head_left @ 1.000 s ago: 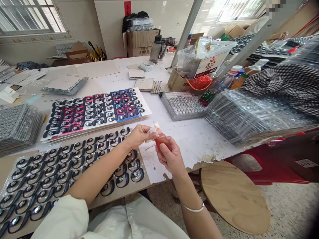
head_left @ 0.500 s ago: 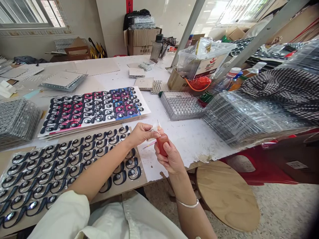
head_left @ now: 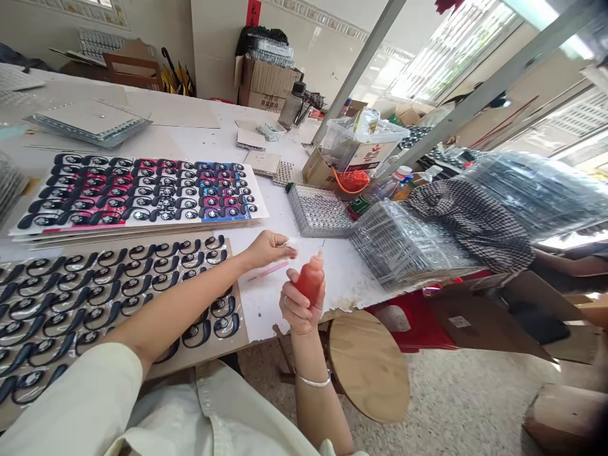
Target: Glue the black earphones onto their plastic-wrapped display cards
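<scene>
An orange-red squeeze bottle (head_left: pixel 311 278) with a pale nozzle is upright and slightly tilted in my right hand (head_left: pixel 299 311), fingers wrapped round its body. My left hand (head_left: pixel 266 249) pinches a blurred white tissue (head_left: pixel 293 243) just left of the nozzle, apart from it. Below that hand a thin pink stick (head_left: pixel 272 270) lies on the white tabletop. To the left, rows of black hook-shaped pieces with shiny round centres (head_left: pixel 102 310) rest on a brown board, and my left forearm crosses above them.
Behind is a stack of printed cards (head_left: pixel 156 196) bearing more black hooks. A clear tray of small round parts (head_left: pixel 320 210) and stacked clear trays (head_left: pixel 408 244) stand right. A wooden stool (head_left: pixel 370 364) is below the table edge. Another person's arm (head_left: pixel 565 265) shows at far right.
The tissue in my left hand has come off the bottle's nozzle, and that hand is now left of it. The bottle remains in my right hand. My view has turned to the right.
</scene>
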Demonstrator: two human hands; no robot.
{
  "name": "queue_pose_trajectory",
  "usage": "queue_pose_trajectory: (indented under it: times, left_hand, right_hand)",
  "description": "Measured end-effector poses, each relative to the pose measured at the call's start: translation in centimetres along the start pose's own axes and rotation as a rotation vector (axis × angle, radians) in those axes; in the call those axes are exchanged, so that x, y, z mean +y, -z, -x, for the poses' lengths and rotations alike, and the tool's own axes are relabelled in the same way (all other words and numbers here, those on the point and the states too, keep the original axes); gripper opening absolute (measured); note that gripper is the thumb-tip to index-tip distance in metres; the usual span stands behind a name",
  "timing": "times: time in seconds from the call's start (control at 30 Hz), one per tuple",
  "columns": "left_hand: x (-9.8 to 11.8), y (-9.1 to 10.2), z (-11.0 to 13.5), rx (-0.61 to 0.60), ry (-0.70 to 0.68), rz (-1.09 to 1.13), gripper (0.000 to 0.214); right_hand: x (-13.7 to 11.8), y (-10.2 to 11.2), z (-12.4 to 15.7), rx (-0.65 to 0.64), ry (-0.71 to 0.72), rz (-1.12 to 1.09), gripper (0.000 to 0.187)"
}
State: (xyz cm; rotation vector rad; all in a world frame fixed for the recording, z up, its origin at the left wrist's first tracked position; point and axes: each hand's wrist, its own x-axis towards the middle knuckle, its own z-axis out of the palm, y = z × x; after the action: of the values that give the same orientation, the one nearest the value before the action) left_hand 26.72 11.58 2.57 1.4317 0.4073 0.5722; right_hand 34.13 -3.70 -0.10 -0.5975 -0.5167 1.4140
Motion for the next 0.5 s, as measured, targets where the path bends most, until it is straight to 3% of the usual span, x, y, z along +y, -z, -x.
queue_pose_trajectory:
  times: [0.13, 0.27, 0.4, 0.5]
  left_hand:
    - [-1.9, 0.7, -2.4, 0.209, -0.012, -0.121, 0.047]
    - [-2.9, 1.2, -3.5, 0.284, 0.022, -0.191, 0.040]
    - [-2.1, 1.3, -2.0, 0.318, 0.034, -0.226, 0.028]
    - [-0.9, 0.7, 0.6, 0.254, 0.028, -0.226, 0.041]
  right_hand:
    - [-0.6, -0.3, -0.2, 0.122, 0.014, 0.043, 0.055]
    - [-1.1, -0.2, -0.4, 0.234, -0.031, 0.042, 0.052]
    - [-1.2, 0.0, -0.5, 0.338, -0.013, 0.118, 0.050]
    - [-0.6, -0.1, -1.2, 0.497, 0.163, 0.271, 0.052]
